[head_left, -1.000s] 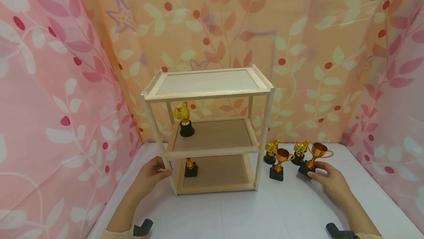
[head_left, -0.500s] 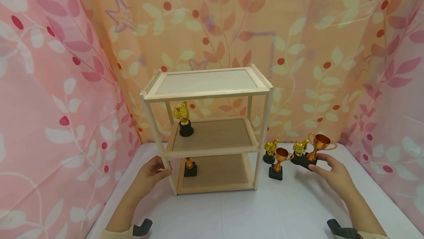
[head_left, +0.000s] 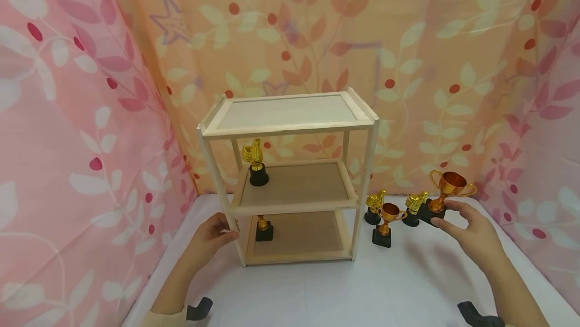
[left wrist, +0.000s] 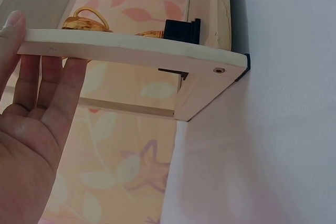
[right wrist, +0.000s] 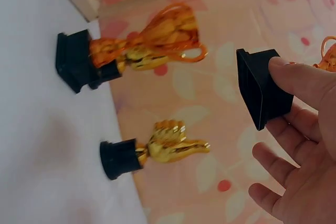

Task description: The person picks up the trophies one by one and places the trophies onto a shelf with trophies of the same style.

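A small three-tier wooden shelf [head_left: 290, 113] stands on the white table. My left hand [head_left: 205, 244] grips its front left post, with the thumb on one side and fingers on the other in the left wrist view. My right hand [head_left: 476, 234] pinches a cup trophy [head_left: 452, 184] by its black base, raised off the table and slightly tilted. Near it stand another cup trophy [head_left: 382, 231] and two gold thumbs-up trophies, one to the left [head_left: 374, 203] and one closer [head_left: 413, 211]. A thumbs-up trophy [head_left: 258, 173] occupies the middle tier's left side.
On the bottom tier's left, a trophy with a black base [head_left: 265, 232] has its top hidden behind the middle tier's edge. A patterned orange curtain [head_left: 290, 29] hangs behind, with pink curtains [head_left: 72, 140] at the sides.
My right hand has lifted the cup trophy up and to the right, away from the thumbs-up trophy beside it. The left hand keeps its grip on the post.
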The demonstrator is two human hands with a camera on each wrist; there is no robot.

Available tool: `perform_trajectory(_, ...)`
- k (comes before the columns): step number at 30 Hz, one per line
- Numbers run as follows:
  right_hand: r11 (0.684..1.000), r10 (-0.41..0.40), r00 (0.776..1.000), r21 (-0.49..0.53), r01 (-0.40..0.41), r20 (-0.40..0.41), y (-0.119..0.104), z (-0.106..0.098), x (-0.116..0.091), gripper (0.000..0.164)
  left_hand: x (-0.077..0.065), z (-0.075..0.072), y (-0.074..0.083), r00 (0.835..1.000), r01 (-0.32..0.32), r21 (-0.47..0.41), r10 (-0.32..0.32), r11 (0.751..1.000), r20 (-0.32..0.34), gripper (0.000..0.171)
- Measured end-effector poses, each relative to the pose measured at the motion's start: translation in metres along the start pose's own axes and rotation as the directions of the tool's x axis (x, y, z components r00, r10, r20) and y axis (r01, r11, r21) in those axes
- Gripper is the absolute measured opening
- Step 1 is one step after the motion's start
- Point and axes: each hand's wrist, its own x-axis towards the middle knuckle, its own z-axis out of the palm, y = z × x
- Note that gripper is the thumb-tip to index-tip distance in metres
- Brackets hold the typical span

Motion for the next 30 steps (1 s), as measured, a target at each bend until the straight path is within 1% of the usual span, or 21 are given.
perform_trajectory(2,1.000,-0.006,1.000,0.021,0.006,-0.013,-0.008,-0.003,-0.003,0.082,0.001,0.000,0.001,1.000,0.003,0.010,-0.003,1.000,-0.001,0.024)
perform_trajectory(7,0.996,-0.061,0.997,0.058,0.063,-0.041,-0.033,-0.008,-0.011,0.077,0.002,0.000,0.000,1.000,0.001,0.035,-0.001,0.999,-0.014,0.023)
perform_trajectory(11,0.993,-0.081,0.996,0.080,0.083,-0.032,-0.052,-0.009,-0.018,0.076,0.001,0.000,-0.001,1.000,0.004,0.038,-0.003,0.999,-0.019,0.023)
perform_trajectory(15,0.991,-0.092,0.996,0.094,0.093,-0.015,-0.066,-0.009,-0.026,0.073,0.001,0.001,-0.001,1.000,0.017,0.020,-0.017,1.000,-0.019,0.023)
perform_trajectory(23,0.974,-0.165,0.986,0.158,0.164,-0.002,-0.088,-0.009,-0.043,0.062,0.002,0.000,0.002,1.000,0.026,0.012,-0.026,1.000,-0.016,0.024)
perform_trajectory(27,0.960,-0.204,0.979,0.197,0.197,0.015,-0.094,-0.006,-0.049,0.057,0.001,0.000,0.002,0.999,0.037,0.012,-0.037,0.999,-0.017,0.025)
perform_trajectory(30,0.954,-0.218,0.975,0.218,0.206,0.031,-0.096,-0.002,-0.051,0.056,0.000,0.001,0.000,0.999,0.050,0.006,-0.050,0.999,-0.020,0.025)
